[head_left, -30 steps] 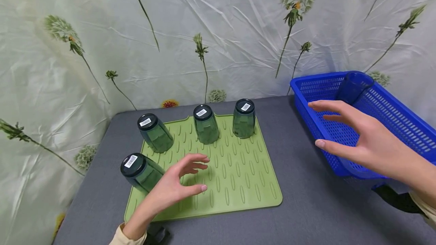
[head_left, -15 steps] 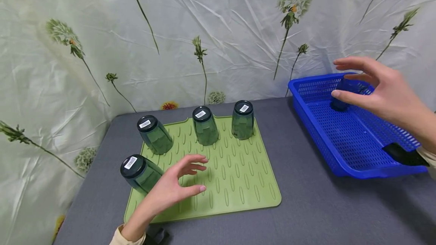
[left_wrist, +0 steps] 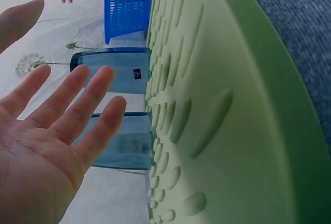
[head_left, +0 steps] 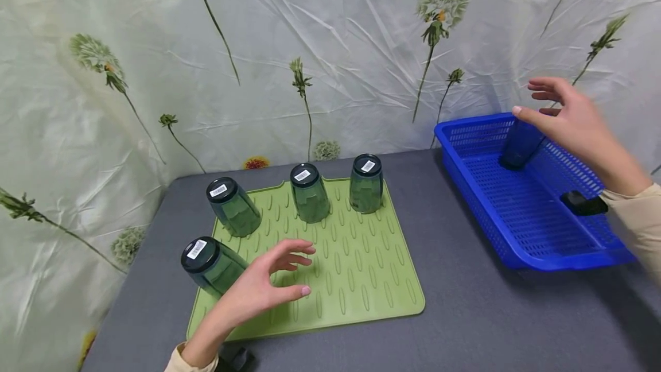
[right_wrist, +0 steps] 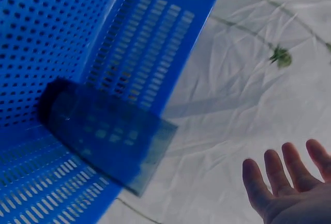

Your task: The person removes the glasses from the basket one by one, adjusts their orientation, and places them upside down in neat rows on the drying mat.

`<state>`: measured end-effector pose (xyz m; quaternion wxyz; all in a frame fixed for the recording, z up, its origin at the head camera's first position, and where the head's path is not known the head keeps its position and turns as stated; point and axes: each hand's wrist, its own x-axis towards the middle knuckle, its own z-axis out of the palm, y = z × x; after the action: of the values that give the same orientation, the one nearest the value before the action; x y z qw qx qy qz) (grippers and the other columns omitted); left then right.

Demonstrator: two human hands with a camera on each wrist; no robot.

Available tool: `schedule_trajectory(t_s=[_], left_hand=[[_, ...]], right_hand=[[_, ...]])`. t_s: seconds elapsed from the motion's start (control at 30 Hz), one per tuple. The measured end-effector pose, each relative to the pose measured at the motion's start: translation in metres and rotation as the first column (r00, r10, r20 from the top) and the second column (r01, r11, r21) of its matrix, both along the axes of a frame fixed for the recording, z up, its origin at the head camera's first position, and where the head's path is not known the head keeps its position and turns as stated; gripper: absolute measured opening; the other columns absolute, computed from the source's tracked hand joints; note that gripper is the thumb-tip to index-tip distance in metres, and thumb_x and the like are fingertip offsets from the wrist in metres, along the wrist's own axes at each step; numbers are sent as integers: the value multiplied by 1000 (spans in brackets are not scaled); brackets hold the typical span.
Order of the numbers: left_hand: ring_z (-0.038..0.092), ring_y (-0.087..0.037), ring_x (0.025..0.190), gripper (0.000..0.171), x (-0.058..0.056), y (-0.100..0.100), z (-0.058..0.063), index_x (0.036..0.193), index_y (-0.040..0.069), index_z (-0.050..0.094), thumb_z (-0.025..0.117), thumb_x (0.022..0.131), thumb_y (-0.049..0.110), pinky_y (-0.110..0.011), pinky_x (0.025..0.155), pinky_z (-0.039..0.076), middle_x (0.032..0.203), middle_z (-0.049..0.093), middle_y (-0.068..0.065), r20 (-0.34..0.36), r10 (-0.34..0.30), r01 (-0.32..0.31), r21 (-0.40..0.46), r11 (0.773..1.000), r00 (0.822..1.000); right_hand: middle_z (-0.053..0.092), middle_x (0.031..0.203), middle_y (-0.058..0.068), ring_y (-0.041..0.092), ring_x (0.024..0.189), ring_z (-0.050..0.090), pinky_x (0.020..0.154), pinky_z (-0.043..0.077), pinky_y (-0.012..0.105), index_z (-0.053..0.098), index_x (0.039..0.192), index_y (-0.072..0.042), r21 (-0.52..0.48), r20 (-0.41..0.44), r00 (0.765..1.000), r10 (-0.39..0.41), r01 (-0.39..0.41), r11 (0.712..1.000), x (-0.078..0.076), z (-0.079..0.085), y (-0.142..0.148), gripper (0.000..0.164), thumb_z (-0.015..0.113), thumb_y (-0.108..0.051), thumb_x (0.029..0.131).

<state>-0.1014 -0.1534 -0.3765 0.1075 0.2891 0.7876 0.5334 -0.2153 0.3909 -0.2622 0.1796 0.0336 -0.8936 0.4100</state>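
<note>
Several green-tinted glasses, such as the back right one (head_left: 366, 183), stand upside down on the green drying mat (head_left: 372, 280). My left hand (head_left: 258, 286) hovers over the mat's front left, fingers relaxed and apart, with nothing in it. It partly covers the nearest glass (head_left: 214, 266). At the far end of the blue basket (head_left: 506, 245), one more glass (head_left: 518, 145) leans with its dark base down. Just above that glass is my right hand (head_left: 578, 122), its fingers loosely curved. The right wrist view shows this hand (right_wrist: 292, 188) apart from the glass and holding nothing.
Grey cloth (head_left: 454, 314) covers the table around the mat and basket. A pale sheet (head_left: 372, 62) printed with flowers hangs close behind and along the left. The basket's raised rim (head_left: 480, 121) stands at the right.
My right hand has moved back and up, from over the basket's near side to above the glass at its far end. The left hand and the glasses on the mat stay put.
</note>
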Motion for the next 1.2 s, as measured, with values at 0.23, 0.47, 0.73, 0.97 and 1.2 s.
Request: schedule_trajectory(t_s=[0.23, 0.47, 0.73, 0.97, 1.2], left_hand=[[60, -25, 117, 62, -6, -6, 1, 136, 28, 52, 79, 84, 9, -45, 97, 49, 135, 56, -8, 16, -12, 12, -20, 1000, 1000], [60, -24, 116, 62, -7, -8, 2, 136, 28, 52, 79, 83, 11, -48, 98, 48, 135, 56, -8, 28, -20, 21, -32, 999, 999], [59, -28, 118, 59, -6, -3, -2, 136, 28, 51, 77, 85, 12, -48, 98, 48, 134, 56, -8, 44, -65, 67, -32, 997, 997], [59, -27, 117, 58, -2, -1, -5, 135, 27, 51, 77, 85, 12, -47, 98, 48, 133, 57, -8, 41, -71, 72, -39, 997, 997], [59, -26, 116, 57, 1, 1, -7, 136, 18, 52, 78, 86, 15, -48, 97, 49, 131, 58, -6, 31, -71, 73, -59, 996, 997]], right_hand=[[52, 127, -11, 2, 118, 47, 91, 38, 10, 48, 143, -20, -69, -52, 992, -115, 111, 991, -22, -8, 13, 57, 70, -27, 90], [52, 131, -8, 7, 120, 45, 89, 34, 16, 47, 144, -15, -15, -24, 982, -189, 189, 982, -41, -19, 26, 62, 69, -35, 90], [44, 144, 5, 18, 133, 36, 104, 32, 26, 39, 150, -14, -55, 59, 977, -203, 206, 977, -47, -39, 45, 72, 70, -39, 89], [22, 157, 23, 40, 142, 24, 116, 21, 52, 19, 156, -4, -11, 181, 972, -151, 156, 988, -48, -48, 53, 90, 66, -43, 91], [19, 154, 34, 54, 137, 23, 111, 19, 65, 10, 154, 4, 90, 239, 961, -139, 120, 989, -47, -52, 57, 98, 64, -47, 91]])
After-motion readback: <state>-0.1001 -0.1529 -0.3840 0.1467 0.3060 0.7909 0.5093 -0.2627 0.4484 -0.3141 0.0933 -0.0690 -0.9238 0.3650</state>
